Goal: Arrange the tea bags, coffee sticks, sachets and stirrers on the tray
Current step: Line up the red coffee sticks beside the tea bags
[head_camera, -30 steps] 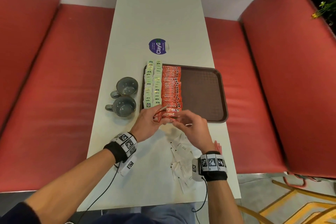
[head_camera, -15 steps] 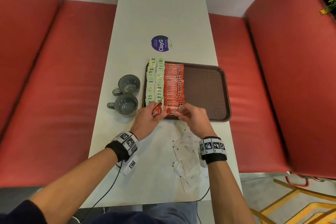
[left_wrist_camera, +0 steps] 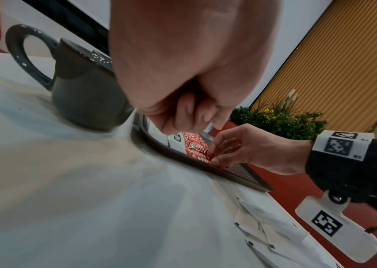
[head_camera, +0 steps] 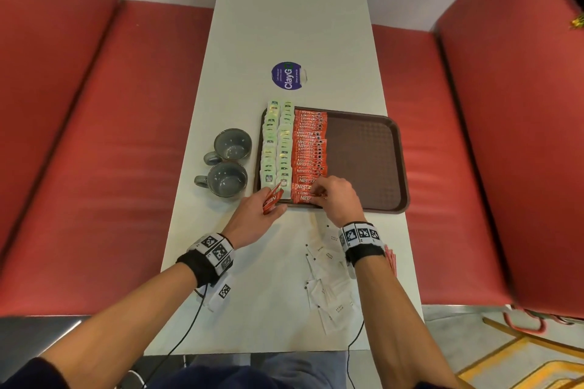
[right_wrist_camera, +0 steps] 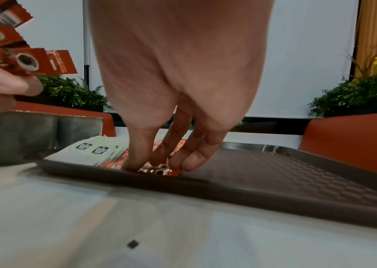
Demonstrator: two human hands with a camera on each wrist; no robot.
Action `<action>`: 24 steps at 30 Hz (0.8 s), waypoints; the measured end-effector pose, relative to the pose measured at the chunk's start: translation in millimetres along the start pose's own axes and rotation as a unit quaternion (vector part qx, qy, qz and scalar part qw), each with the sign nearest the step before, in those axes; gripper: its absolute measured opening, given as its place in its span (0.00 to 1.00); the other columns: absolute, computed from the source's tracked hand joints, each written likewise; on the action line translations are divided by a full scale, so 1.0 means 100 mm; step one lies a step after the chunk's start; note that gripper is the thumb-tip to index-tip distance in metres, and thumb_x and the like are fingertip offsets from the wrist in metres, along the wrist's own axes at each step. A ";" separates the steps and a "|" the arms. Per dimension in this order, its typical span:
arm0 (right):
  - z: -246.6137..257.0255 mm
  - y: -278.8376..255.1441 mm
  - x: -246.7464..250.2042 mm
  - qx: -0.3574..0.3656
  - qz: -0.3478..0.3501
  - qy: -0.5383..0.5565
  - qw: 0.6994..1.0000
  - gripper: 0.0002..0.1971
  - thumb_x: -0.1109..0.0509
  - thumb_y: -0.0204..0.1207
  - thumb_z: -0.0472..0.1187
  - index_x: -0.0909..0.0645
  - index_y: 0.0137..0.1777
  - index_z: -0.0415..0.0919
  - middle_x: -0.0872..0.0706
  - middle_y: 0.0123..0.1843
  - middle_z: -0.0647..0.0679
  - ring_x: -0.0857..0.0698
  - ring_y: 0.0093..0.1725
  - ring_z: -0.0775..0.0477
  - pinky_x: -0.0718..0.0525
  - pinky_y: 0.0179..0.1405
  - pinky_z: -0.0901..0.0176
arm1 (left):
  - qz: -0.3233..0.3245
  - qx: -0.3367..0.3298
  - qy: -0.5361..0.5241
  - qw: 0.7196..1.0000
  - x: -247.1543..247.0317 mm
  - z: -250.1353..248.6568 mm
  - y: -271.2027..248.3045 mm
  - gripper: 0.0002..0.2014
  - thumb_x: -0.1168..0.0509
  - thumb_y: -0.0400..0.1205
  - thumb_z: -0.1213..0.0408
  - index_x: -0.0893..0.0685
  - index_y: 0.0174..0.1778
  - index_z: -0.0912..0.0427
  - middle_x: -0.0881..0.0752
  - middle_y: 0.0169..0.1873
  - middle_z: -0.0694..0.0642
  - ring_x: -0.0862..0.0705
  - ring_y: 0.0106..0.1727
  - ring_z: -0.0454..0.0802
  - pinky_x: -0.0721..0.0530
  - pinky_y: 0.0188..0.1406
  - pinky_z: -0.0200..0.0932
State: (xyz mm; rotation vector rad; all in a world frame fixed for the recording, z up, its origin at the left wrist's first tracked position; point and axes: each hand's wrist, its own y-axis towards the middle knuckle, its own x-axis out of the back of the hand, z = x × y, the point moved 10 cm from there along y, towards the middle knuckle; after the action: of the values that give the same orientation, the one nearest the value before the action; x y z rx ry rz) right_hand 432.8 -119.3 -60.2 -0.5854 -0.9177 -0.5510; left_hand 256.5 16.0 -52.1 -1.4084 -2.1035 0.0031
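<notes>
White sachets point(head_camera: 328, 287) loose on the table point(head_camera: 252, 309), under and behind the right wrist. Left hand point(head_camera: 256, 215) gripping a few red sticks point(head_camera: 272, 198), just short of the tray point(head_camera: 363, 161). Right hand point(head_camera: 339, 199) beside it, fingertips point(right_wrist_camera: 134, 163) pinching a stick point(right_wrist_camera: 159, 170) at the tray's near edge. Beyond: stick row point(head_camera: 309, 148), tea bags point(head_camera: 278, 142) left of it. Left of left hand: two mugs point(head_camera: 226, 164).

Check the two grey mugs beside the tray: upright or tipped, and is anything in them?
Upright and empty. Both mugs stand on the table left of the tray, mouths up, and the head view shows bare insides.
</notes>
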 end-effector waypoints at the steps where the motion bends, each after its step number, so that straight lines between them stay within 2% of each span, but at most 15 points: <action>1: 0.02 0.00 -0.01 0.000 -0.003 -0.005 1.000 0.07 0.16 0.80 0.44 0.12 0.53 0.52 0.12 0.54 0.51 0.15 0.58 0.45 0.11 0.56 0.42 | 0.004 0.005 0.002 1.000 -0.01 0.01 -0.01 0.18 0.29 0.87 0.44 0.16 0.69 0.49 0.09 0.64 0.44 0.11 0.63 0.47 0.11 0.67 0.58; 3: 0.05 0.00 -0.02 0.000 -0.017 -0.011 1.000 0.07 0.16 0.81 0.43 0.12 0.52 0.49 0.12 0.55 0.50 0.17 0.59 0.44 0.13 0.53 0.45 | 0.012 0.002 0.000 1.000 -0.04 -0.01 -0.03 0.19 0.28 0.87 0.44 0.17 0.70 0.50 0.10 0.65 0.44 0.11 0.63 0.47 0.11 0.67 0.55; 6: 0.08 0.02 -0.04 -0.005 -0.046 -0.015 0.999 0.06 0.17 0.81 0.42 0.12 0.52 0.48 0.13 0.55 0.50 0.18 0.59 0.44 0.14 0.51 0.46 | 0.031 -0.007 -0.006 0.999 -0.07 -0.11 -0.05 0.21 0.28 0.89 0.48 0.18 0.75 0.53 0.10 0.67 0.46 0.11 0.63 0.44 0.12 0.67 0.46; 11: 0.10 0.01 0.01 -0.002 -0.101 -0.024 0.995 0.09 0.15 0.77 0.38 0.14 0.50 0.45 0.13 0.53 0.48 0.21 0.57 0.41 0.15 0.49 0.44 | 0.050 -0.015 -0.030 0.998 -0.10 -0.19 -0.07 0.21 0.32 0.91 0.44 0.17 0.76 0.50 0.11 0.66 0.43 0.12 0.65 0.39 0.17 0.65 0.36; 12: 0.11 0.01 0.02 0.002 -0.106 -0.026 0.994 0.10 0.15 0.77 0.37 0.14 0.50 0.45 0.13 0.52 0.47 0.21 0.56 0.40 0.15 0.50 0.44 | 0.052 -0.015 -0.037 0.998 -0.10 -0.21 -0.08 0.20 0.34 0.91 0.44 0.17 0.76 0.49 0.11 0.64 0.41 0.13 0.61 0.34 0.18 0.62 0.34; 13: 0.11 0.00 0.02 0.003 -0.107 -0.025 0.994 0.10 0.15 0.76 0.37 0.14 0.50 0.44 0.13 0.52 0.47 0.21 0.56 0.40 0.15 0.50 0.43 | 0.055 -0.013 -0.042 0.998 -0.10 -0.22 -0.08 0.19 0.35 0.92 0.44 0.16 0.74 0.49 0.11 0.60 0.40 0.14 0.55 0.28 0.19 0.56 0.32; 14: 0.11 0.00 0.02 0.002 -0.106 -0.023 0.994 0.10 0.15 0.76 0.37 0.14 0.50 0.44 0.13 0.53 0.47 0.21 0.56 0.40 0.15 0.51 0.43 | 0.062 -0.008 -0.047 0.997 -0.12 -0.21 -0.09 0.17 0.36 0.93 0.44 0.15 0.71 0.50 0.12 0.53 0.40 0.16 0.45 0.26 0.20 0.50 0.34; 16: 0.09 0.00 0.01 -0.002 -0.102 -0.023 0.995 0.10 0.15 0.76 0.38 0.14 0.51 0.44 0.13 0.54 0.47 0.21 0.57 0.40 0.15 0.53 0.42 | 0.075 0.004 -0.065 0.995 -0.17 -0.16 -0.09 0.15 0.37 0.93 0.43 0.13 0.63 0.49 0.15 0.43 0.44 0.21 0.33 0.33 0.22 0.43 0.41; 17: 0.09 0.00 0.02 -0.003 -0.100 -0.026 0.995 0.10 0.15 0.77 0.39 0.13 0.52 0.45 0.13 0.55 0.47 0.22 0.58 0.40 0.15 0.55 0.41 | 0.081 0.009 -0.073 0.994 -0.19 -0.13 -0.09 0.15 0.37 0.93 0.42 0.12 0.60 0.48 0.18 0.39 0.46 0.24 0.32 0.38 0.22 0.41 0.43; 19: 0.10 -0.02 0.04 -0.001 -0.098 -0.028 0.995 0.10 0.15 0.78 0.42 0.13 0.54 0.46 0.12 0.57 0.48 0.22 0.59 0.40 0.15 0.57 0.41 | 0.088 0.017 -0.095 0.991 -0.22 -0.10 -0.10 0.17 0.36 0.92 0.41 0.10 0.60 0.49 0.24 0.33 0.43 0.27 0.33 0.44 0.25 0.38 0.44; 21: 0.13 -0.06 0.10 -0.005 -0.105 -0.001 0.994 0.08 0.17 0.81 0.46 0.12 0.55 0.48 0.12 0.58 0.50 0.21 0.60 0.42 0.17 0.57 0.45 | 0.089 0.021 -0.125 0.988 -0.22 -0.10 -0.11 0.18 0.35 0.92 0.42 0.09 0.61 0.51 0.27 0.30 0.41 0.29 0.32 0.44 0.26 0.36 0.40; 24: 0.27 -0.17 0.28 0.002 -0.120 0.118 0.986 0.05 0.24 0.88 0.52 0.12 0.54 0.53 0.10 0.52 0.58 0.15 0.55 0.50 0.15 0.54 0.50 | 0.098 0.014 -0.169 0.981 -0.22 -0.14 -0.13 0.18 0.35 0.93 0.44 0.06 0.61 0.51 0.25 0.30 0.49 0.29 0.33 0.48 0.27 0.35 0.37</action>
State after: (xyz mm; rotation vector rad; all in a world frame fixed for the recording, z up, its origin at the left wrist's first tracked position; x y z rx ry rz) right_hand 420.1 -118.6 -20.2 -0.3970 -0.7675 -0.8180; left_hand 257.6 -12.3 -47.2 -1.6878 -2.2078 0.3749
